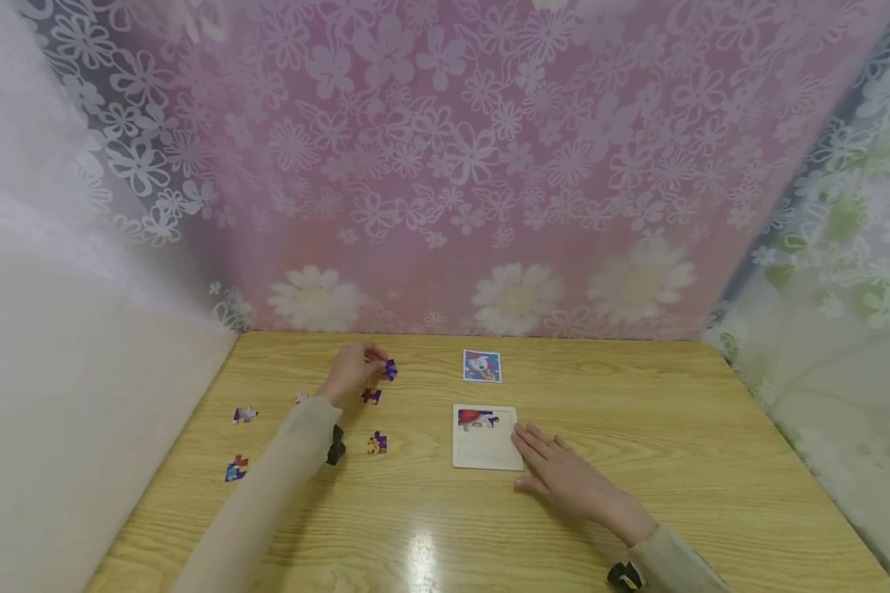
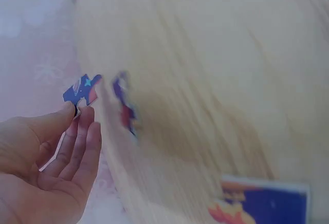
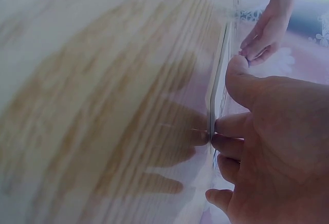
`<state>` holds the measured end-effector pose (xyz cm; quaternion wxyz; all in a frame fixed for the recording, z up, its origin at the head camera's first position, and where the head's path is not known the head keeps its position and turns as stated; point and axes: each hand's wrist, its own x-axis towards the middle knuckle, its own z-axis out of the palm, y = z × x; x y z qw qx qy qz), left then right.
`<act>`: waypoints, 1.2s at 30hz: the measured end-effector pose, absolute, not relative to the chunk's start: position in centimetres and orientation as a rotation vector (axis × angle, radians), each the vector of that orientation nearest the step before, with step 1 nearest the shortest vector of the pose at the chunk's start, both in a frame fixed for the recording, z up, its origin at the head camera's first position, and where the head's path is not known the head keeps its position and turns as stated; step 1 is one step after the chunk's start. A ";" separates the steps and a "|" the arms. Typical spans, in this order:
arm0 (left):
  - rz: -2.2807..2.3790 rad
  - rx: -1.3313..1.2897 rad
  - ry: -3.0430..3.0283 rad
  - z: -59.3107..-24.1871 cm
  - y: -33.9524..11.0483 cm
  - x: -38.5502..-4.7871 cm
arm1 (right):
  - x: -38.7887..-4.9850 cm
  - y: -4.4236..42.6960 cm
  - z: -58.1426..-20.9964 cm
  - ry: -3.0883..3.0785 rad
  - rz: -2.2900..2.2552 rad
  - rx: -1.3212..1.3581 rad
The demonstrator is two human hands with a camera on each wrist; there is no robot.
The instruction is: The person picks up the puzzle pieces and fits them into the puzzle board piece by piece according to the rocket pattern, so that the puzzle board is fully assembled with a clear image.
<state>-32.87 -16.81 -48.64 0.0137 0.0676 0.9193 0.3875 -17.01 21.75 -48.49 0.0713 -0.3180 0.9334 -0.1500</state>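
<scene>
L hand (image 1: 352, 372) pinches pc (image 1: 391, 370) nr table far edge (image 1: 430, 339), well off board (image 1: 487, 450).

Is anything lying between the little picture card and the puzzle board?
Nothing: the head view shows only bare table between the card and the board.

Right hand (image 3: 280, 142): fingertips touching board (image 3: 219, 77) edge
Board: flat on table (image 3: 103, 100)
Left hand (image 3: 267, 34): beyond, fingers bent together
</scene>
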 end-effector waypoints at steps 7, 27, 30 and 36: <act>1.456 0.232 2.674 -47.6 -15.8 -32.4 | -17.0 21.8 -48.6 2.813 -0.463 -0.960; 1.509 0.427 2.486 -46.6 -8.2 -30.5 | -17.0 21.9 -48.3 2.828 -0.448 -0.958; 1.484 0.486 2.471 -46.9 -6.5 -30.3 | -17.0 21.9 -48.4 2.827 -0.448 -0.962; 1.471 0.565 2.410 -47.4 -3.6 -29.7 | -17.1 21.9 -48.5 2.821 -0.441 -0.966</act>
